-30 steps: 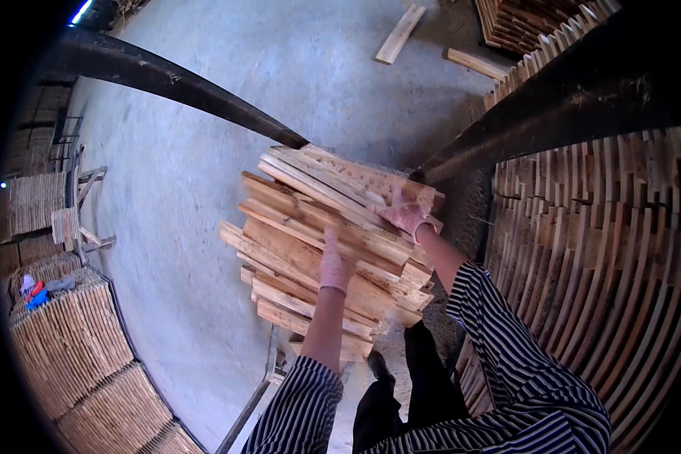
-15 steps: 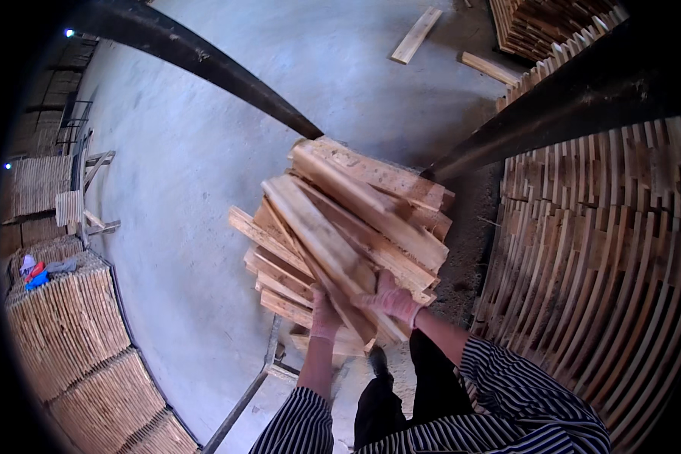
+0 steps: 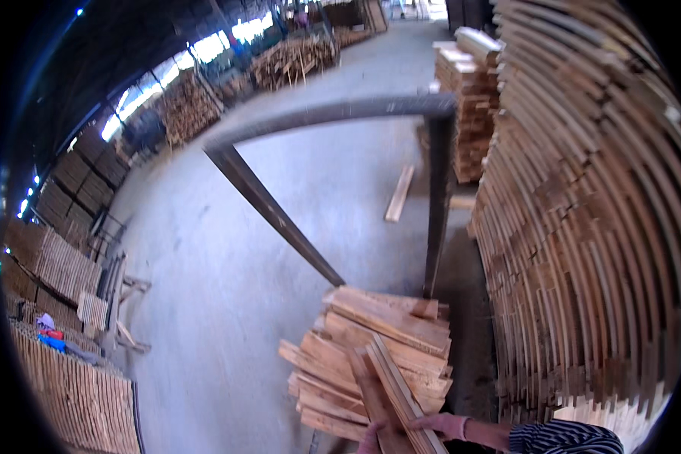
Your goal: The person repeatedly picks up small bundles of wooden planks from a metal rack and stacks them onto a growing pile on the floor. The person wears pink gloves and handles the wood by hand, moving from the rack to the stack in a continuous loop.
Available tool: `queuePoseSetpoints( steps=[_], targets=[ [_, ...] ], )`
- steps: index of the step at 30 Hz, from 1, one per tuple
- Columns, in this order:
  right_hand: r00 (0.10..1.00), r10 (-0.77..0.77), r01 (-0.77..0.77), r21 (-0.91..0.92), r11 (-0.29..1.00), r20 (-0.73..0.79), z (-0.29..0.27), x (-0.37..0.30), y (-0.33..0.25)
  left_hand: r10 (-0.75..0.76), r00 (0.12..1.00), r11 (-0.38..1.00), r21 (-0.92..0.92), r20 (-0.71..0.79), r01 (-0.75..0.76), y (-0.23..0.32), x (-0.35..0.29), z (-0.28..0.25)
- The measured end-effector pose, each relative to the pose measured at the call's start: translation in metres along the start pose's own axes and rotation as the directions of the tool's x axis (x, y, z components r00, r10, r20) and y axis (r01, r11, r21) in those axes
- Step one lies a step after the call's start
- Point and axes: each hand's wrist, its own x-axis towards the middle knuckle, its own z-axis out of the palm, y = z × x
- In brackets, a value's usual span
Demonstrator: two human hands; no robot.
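Note:
A few narrow wooden boards (image 3: 390,386) are held together in my hands, slanting over a stack of similar boards. My right hand (image 3: 448,426), in a pinkish glove, is closed around their right edge near the close end. At the lower edge of the picture my left hand (image 3: 371,440) grips their left side; only part of it shows. Beneath and beyond lies the pile of boards (image 3: 329,363), loosely layered with uneven ends. A dark metal frame (image 3: 280,216) rises from the far side of this pile.
To my right stands a tall wall of stacked boards (image 3: 575,250). A single board (image 3: 399,194) lies on the concrete floor (image 3: 197,265) ahead, near another board stack (image 3: 469,113). More stacks (image 3: 76,386) line the left, with a small wooden stand (image 3: 132,303) beside them.
The view has tilted up, bringing the whole metal frame and the far hall into sight. My hands still hold boards, now lower in the picture and closer to me relative to the pile.

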Motion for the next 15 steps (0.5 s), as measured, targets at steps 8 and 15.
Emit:
queuePoseSetpoints(
  steps=[8,15],
  targets=[
    [0.857,-0.487,0.491,-0.024,0.871,-0.166,0.019,-0.133,0.124,0.056,0.95,0.971,0.203,0.308,-0.123,-0.072,-0.064,0.048],
    [0.413,-0.883,0.707,-0.531,0.466,-0.225,0.074,-0.226,0.254,0.453,0.677,0.65,0.306,0.58,-0.696,-0.123,-0.258,0.102]
  ],
)
